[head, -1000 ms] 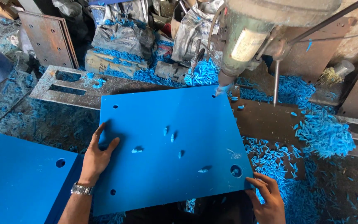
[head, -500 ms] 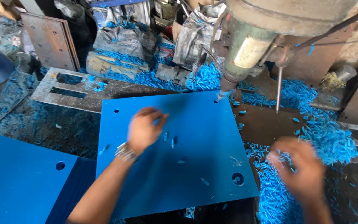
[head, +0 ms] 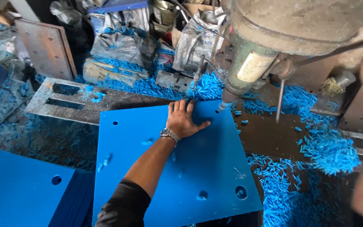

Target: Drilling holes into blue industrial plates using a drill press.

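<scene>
The blue plate (head: 198, 168) lies flat under the drill (head: 222, 105), long axis running away from the person. The left hand (head: 183, 122) presses it, fingers spread; the right hand is out of view.

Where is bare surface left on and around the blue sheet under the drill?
Mostly bare: the blue plastic sheet between the left hand and its near corner holes, and the dark table patch right of it. Crowded: blue shavings heaped right and behind, near the drill bit.
</scene>
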